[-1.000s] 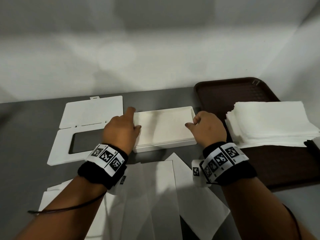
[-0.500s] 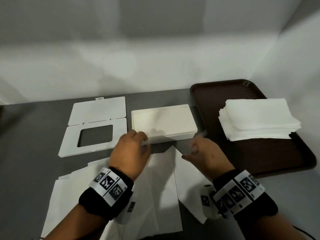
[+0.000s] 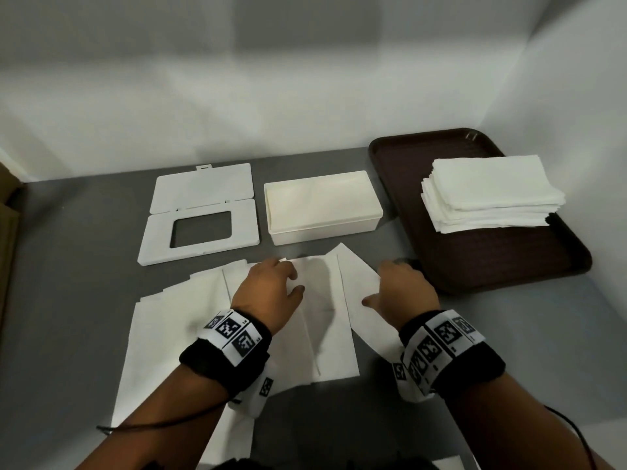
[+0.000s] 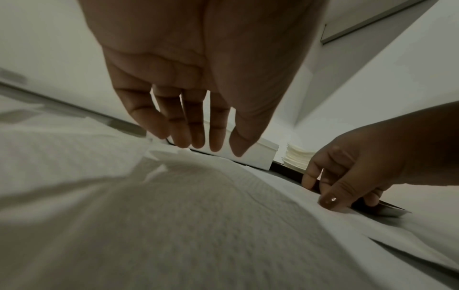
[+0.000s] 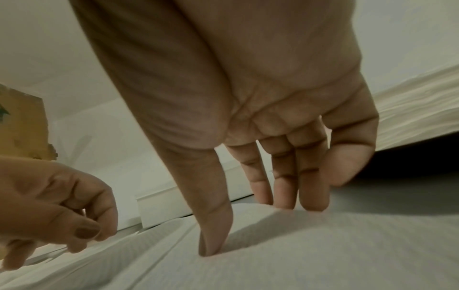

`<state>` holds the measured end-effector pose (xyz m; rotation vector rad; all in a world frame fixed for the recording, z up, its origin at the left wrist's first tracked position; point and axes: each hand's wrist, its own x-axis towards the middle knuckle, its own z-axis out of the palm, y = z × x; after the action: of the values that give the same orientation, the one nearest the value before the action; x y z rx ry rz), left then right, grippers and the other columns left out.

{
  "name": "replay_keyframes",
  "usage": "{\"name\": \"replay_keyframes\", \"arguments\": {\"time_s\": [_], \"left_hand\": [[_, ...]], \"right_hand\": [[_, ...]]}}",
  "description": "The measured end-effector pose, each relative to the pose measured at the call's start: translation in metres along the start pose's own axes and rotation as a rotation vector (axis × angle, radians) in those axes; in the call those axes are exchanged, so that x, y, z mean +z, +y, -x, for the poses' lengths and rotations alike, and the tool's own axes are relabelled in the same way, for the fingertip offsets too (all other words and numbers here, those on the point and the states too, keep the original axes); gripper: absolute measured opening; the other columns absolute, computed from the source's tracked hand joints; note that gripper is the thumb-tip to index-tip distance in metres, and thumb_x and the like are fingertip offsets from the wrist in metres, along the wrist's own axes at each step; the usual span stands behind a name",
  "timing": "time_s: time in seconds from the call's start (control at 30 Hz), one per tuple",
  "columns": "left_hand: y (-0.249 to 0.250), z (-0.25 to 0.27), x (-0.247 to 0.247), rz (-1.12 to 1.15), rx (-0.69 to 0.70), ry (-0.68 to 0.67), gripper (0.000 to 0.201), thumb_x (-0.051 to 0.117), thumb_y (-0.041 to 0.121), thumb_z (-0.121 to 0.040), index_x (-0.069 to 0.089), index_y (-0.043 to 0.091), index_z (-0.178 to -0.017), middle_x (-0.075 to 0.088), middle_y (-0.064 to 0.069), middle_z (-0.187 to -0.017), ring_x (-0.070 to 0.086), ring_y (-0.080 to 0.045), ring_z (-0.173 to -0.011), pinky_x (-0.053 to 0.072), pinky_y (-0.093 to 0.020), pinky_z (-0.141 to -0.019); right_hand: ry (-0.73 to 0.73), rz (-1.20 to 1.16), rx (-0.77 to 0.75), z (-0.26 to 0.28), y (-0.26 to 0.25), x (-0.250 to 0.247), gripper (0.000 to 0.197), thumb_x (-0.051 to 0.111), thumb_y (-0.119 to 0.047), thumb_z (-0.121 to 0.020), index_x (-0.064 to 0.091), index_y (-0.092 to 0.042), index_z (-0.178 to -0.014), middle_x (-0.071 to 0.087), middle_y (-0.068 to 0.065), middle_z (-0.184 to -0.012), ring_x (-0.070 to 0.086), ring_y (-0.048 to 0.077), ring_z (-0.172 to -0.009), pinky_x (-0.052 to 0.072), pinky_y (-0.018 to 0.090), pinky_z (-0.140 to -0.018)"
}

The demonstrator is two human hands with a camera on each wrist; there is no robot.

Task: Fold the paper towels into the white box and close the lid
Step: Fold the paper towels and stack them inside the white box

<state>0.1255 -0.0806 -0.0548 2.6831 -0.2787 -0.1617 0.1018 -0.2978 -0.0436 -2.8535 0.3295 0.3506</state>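
The paper towels (image 3: 217, 320) lie spread out flat on the gray table (image 3: 68, 266), right in front of the white box (image 3: 322, 205), and some sheets lie over others. They look thin, soft and very light, so I think they will bend and slide easily and could tear if pulled hard. A good place to take one is at a corner or along the far edge, with a gentle pinch. The left hand (image 3: 268, 293) is loose over the sheets, its fingers (image 4: 188, 125) nearly straight and reaching down to the far edge, holding nothing. The right hand (image 3: 403, 293) is also open, with its thumb and fingertips (image 5: 285, 188) pressing down on a sheet. The box is open and its lid (image 3: 200, 215) lies flat on the table beside it. More folded towels sit in a stack (image 3: 488, 195) on the brown tray (image 3: 424, 157).
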Motion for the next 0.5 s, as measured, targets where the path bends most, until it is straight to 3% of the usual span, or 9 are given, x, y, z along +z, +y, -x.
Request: {"name": "replay_keyframes", "arguments": {"time_s": [0.23, 0.37, 0.5], "left_hand": [[-0.003, 0.011, 0.002, 0.063, -0.005, 0.003, 0.032, 0.063, 0.035, -0.085, 0.058, 0.02, -0.112, 0.057, -0.001, -0.109, 0.057, -0.023, -0.101, 0.047, -0.034, -0.086], [-0.006, 0.015, -0.003, 0.097, 0.006, 0.002, 0.037, 0.065, 0.034, -0.084, 0.055, 0.022, -0.117, 0.056, 0.003, -0.106, 0.058, -0.02, -0.098, 0.047, -0.032, -0.084], [0.006, 0.011, -0.017, 0.25, 0.03, -0.012, 0.056, 0.067, 0.038, -0.084, 0.041, 0.029, -0.132, 0.056, 0.01, -0.108, 0.058, -0.011, -0.094, 0.042, -0.023, -0.078]], "right_hand": [[-0.087, 0.002, 0.03, -0.001, 0.004, -0.003, 0.039, 0.069, -0.044, -0.081, 0.059, -0.016, -0.105, 0.062, 0.006, -0.114, 0.057, 0.03, -0.109, 0.049, 0.041, -0.092], [-0.021, -0.199, 0.004, 0.003, 0.017, -0.014, 0.023, 0.064, -0.03, -0.083, 0.058, -0.014, -0.099, 0.063, 0.008, -0.106, 0.06, 0.031, -0.104, 0.049, 0.039, -0.088], [0.081, -0.306, -0.127, 0.011, 0.031, -0.036, 0.02, 0.066, -0.026, -0.082, 0.052, -0.013, -0.082, 0.06, 0.001, -0.086, 0.059, 0.026, -0.087, 0.046, 0.037, -0.076]]}}
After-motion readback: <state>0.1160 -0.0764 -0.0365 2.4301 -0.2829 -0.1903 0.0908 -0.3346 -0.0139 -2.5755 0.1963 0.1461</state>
